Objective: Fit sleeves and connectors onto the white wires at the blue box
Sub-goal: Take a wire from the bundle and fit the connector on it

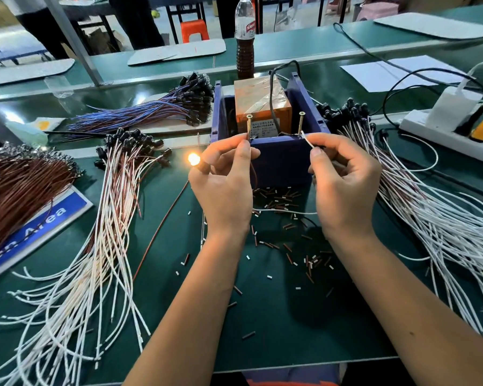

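Two hands at my blue box [279,160], left hand [223,179] pinching a lit lamp [193,158] at 9 o'clock, right hand [343,176] pinching a white wire [307,140] at 3 o'clock.

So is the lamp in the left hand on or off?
On. The lamp by the left hand glows bright orange.

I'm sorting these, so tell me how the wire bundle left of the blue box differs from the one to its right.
The left bundle mixes white and brown wires; the right bundle looks mostly white. The left bundle fans toward the lower left, the right bundle toward the lower right. Both carry black caps at their far ends, beside the blue box.
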The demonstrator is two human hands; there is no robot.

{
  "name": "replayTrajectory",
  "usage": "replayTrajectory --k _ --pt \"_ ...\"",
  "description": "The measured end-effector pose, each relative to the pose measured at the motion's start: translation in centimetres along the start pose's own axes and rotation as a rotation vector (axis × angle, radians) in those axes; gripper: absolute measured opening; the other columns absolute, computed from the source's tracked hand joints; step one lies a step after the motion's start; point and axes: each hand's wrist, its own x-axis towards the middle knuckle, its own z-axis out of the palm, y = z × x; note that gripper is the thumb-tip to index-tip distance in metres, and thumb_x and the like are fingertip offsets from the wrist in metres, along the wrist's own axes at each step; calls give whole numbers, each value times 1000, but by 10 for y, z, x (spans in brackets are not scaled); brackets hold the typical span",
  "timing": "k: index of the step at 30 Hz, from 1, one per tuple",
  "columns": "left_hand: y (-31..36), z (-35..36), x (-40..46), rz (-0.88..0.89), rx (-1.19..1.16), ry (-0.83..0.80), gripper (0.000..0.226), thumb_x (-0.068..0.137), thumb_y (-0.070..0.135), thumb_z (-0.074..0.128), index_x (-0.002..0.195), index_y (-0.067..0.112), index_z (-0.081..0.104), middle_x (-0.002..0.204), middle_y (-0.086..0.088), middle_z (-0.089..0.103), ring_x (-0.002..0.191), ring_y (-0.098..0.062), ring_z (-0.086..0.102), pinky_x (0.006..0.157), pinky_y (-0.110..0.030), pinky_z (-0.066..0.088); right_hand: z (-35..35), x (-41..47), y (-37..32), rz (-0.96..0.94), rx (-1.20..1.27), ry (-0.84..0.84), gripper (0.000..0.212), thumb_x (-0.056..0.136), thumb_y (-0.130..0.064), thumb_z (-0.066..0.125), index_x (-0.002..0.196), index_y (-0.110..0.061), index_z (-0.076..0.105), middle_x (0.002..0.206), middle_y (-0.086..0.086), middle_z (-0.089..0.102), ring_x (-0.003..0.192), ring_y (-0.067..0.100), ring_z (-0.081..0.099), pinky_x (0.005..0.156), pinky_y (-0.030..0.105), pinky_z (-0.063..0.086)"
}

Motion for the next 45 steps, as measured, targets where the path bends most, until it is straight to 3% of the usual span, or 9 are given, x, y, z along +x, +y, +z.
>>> replayTrajectory --k 25,30,38,40,41,43,45 --pt "7 -1 -3 32 42 6 10 94 9 69 92 15 77 75 -1 76 60 -9 61 60 -24 46 -1 0 -1 4 -4 -21 26 96 -7 63 103 -26 80 76 -4 66 66 16 61 60 29 52" --pt "17 3 -8 9 -9 33 8 90 15 68 90 18 76 76 -5 76 55 -10 55 61 -28 41 -6 5 -3 52 8 8 24 96 -8 63 99 -26 78 71 -4 64 57 10 54 52 22 45" --pt "42 60 -18 -45 -64 -212 10 94 7 69 92 15 76 78 -3 76 58 -2 63 58 -15 46 -87 48 -23 81 -196 136 11 88 -17 67 94 -22 75 67 -2 75 45 12 61 50 25 50" --pt "44 86 -22 -96 -6 -270 11 95 7 69 92 15 76 77 1 77 71 -6 70 65 -16 52 -115 65 -25 136 -319 190 18 83 -26 69 98 -21 77 74 0 78 55 14 68 60 35 58" --pt "43 99 -25 -131 26 -303 10 96 9 68 92 14 76 77 1 77 75 -7 72 70 -18 55 -128 72 -26 144 -455 210 27 82 -34 68 105 -22 76 87 2 79 70 17 72 72 42 62" --pt "42 125 -30 -226 77 -380 13 99 15 66 94 11 78 81 -1 78 79 -11 72 78 -26 59 -147 80 -31 66 -783 230 45 87 -51 59 122 -25 68 120 11 69 108 28 67 97 52 55" --pt "43 147 -36 -330 108 -439 20 102 21 62 92 12 78 87 -6 79 76 -17 68 80 -34 57 -153 76 -40 -147 -921 180 46 95 -53 52 129 -23 62 134 15 58 126 35 55 106 54 45"
